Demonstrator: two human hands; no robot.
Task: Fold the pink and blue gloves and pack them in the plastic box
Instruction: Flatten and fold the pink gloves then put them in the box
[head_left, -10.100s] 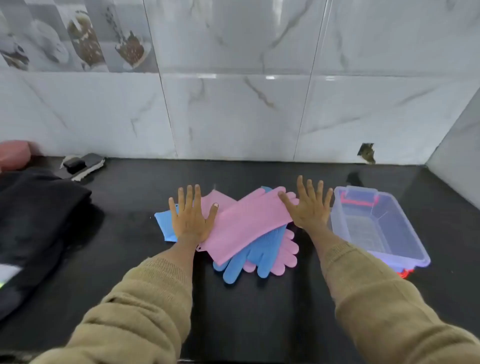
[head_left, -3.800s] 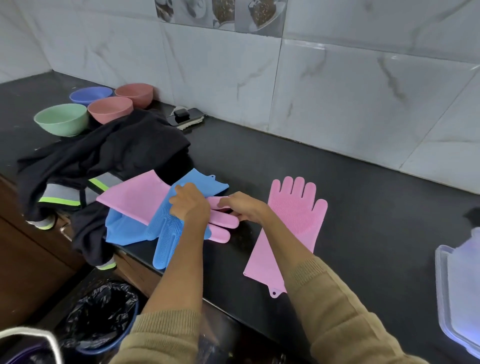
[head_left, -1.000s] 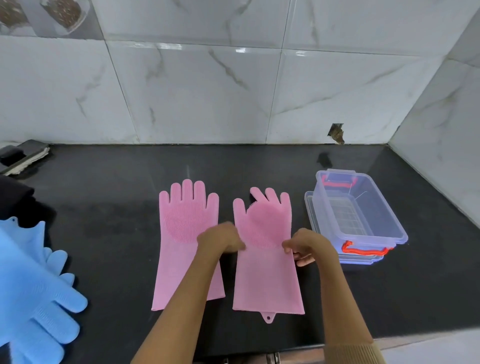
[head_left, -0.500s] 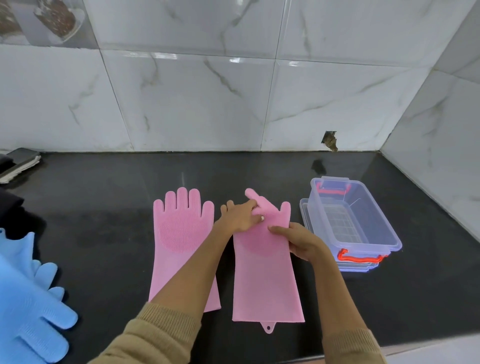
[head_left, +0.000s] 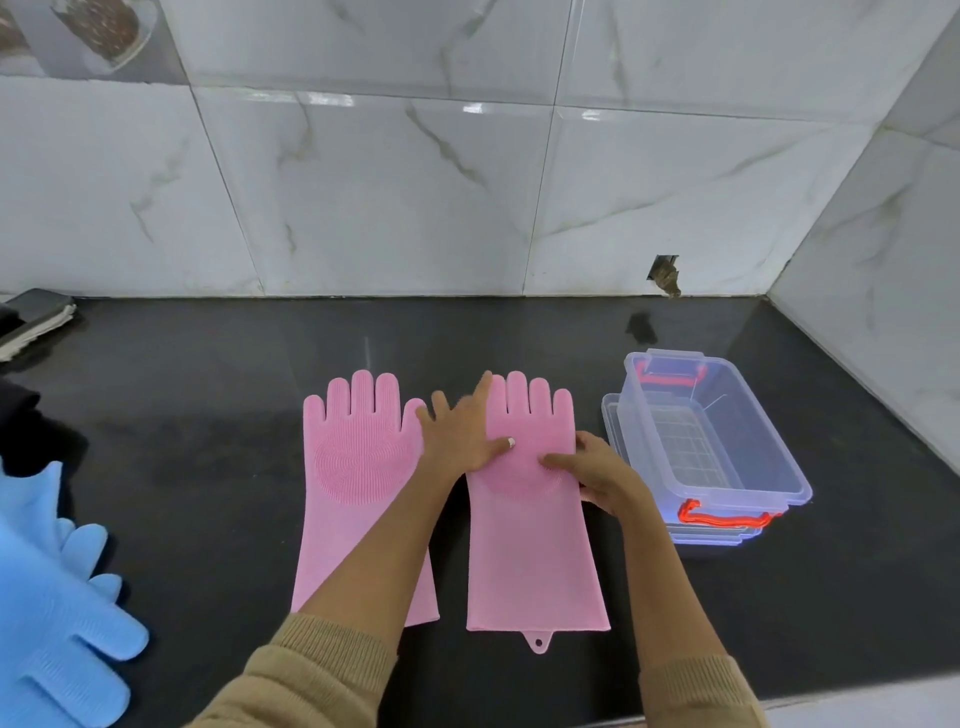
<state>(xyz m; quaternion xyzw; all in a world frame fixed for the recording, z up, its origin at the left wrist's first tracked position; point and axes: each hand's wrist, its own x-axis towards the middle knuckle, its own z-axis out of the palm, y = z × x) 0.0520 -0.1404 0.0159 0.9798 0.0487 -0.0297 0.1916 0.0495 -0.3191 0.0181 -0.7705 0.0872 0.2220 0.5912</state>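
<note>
left hand (head_left: 460, 441) — spread flat, holding nothing, pressing the palm of the right pink glove (head_left: 535, 525). right hand (head_left: 595, 475) — fingers loosely bent, resting on that glove's right edge; no grip visible. left pink glove (head_left: 358, 483) — flat just beside it, both mid-surface, fingertips toward the back edge. blue gloves (head_left: 52, 597) — left edge of the surface (head_left: 208, 405), unfolded. plastic box (head_left: 711, 447) — open, empty, toward the right edge. handling: likely soft, floppy, slightly grippy silicone; take hold at the cuff and fold toward the fingers.
</note>
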